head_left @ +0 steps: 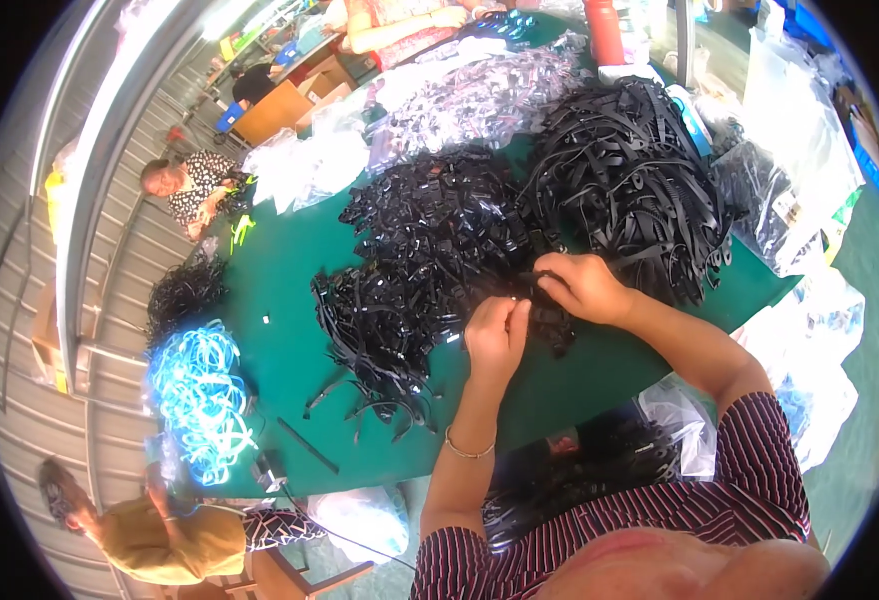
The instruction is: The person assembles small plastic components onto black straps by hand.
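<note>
My left hand [496,336] is closed in a pinch, thumb against fingers, above the green table's near half. Close to its right, my right hand [587,287] is closed too, with a dark end of what looks like a black strap at its fingertips. What the left fingertips hold is too small and dark to make out. Just beyond and left of my hands spreads a pile of short black straps with shiny buckle-like pieces [439,230]. A taller heap of long black straps [624,175] lies beyond my right hand.
On the green table [279,370] lie bright blue straps [199,395], a small dark pile [187,295] and clear-wrapped pieces [479,95]. A red cylinder [604,35] stands at the back. Black straps [579,465] lie below the near edge. Other people sit left and far.
</note>
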A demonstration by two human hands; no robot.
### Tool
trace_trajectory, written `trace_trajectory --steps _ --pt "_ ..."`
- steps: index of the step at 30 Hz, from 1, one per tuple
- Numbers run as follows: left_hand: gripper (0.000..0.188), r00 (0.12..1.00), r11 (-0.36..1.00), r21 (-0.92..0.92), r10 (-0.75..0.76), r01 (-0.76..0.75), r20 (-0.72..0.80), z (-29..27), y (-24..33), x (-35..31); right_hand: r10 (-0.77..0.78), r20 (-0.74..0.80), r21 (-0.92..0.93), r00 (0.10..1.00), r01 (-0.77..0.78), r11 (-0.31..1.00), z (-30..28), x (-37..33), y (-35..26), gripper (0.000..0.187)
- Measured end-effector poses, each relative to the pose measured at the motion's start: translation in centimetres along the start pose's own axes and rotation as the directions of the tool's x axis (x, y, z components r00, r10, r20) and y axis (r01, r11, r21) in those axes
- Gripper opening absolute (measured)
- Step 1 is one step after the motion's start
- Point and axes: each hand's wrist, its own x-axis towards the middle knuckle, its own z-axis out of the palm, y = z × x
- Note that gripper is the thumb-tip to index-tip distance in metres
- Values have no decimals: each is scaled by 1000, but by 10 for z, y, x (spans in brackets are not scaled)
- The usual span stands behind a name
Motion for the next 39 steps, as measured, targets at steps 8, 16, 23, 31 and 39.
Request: trace_trajectory --steps 8,16,23,31,39 --pt "17 994 987 157 -10 27 -106 -47 3 29 -89 -82 -1 993 90 996 8 10 20 15" --pt "14 913 747 536 -248 393 -323 -162 -112 -12 -17 -99 73 995 24 997 9 -2 22 18" --pt "29 827 595 577 -347 559 -443 -222 -137 -41 3 -127 62 992 5 998 11 0 19 18" --pt "30 572 55 751 -685 658 -451 -240 -129 -71 11 -131 87 991 1 996 15 2 26 17" --pt "13 749 895 -178 -441 410 -494 -235 -112 -59 132 -393 341 910 11 940 -51 33 -5 23"
